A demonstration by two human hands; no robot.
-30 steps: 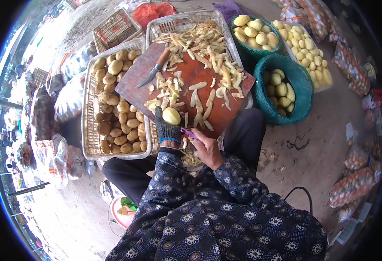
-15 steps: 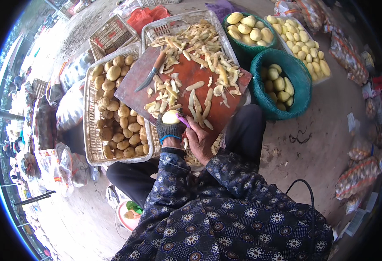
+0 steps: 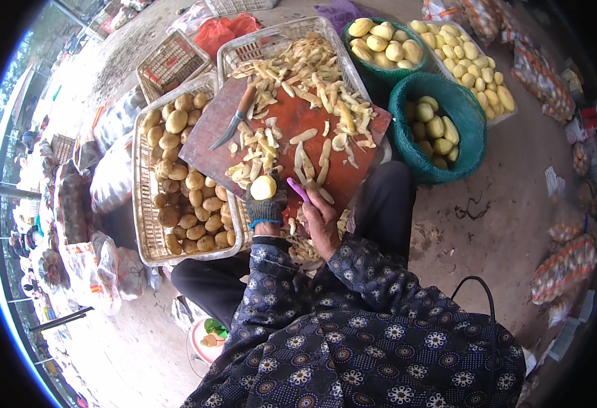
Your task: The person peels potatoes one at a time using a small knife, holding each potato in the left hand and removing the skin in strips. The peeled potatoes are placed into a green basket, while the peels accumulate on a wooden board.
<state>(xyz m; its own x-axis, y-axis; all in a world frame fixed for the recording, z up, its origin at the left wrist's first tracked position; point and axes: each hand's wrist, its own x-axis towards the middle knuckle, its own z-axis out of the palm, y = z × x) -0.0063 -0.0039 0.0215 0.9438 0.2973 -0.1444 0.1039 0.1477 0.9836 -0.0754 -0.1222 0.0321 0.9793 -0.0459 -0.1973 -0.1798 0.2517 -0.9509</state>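
A pale peeled potato (image 3: 263, 188) rests in the fingers of my left hand (image 3: 266, 208), which wears a dark knit glove with a blue cuff. Bare and just to its right, my right hand (image 3: 321, 222) is closed round a purple-handled peeler (image 3: 298, 190), its tip a little apart from the potato. Both hands are at the near edge of a reddish board (image 3: 288, 149) strewn with potato peelings (image 3: 263, 147). A knife (image 3: 236, 117) with a wooden handle lies on the board's left part.
Left of the board stands a crate (image 3: 140, 204) of unpeeled potatoes; another crate (image 3: 227, 61) behind holds peelings. On the right are two green net-lined buckets (image 3: 472, 129) with peeled potatoes, and a tray (image 3: 502, 120) of more. Filled sacks (image 3: 564, 268) lie farther right.
The peeler has come away from the potato, my right hand shifting slightly right and down. The potato has turned in my left hand, showing a rounder end.
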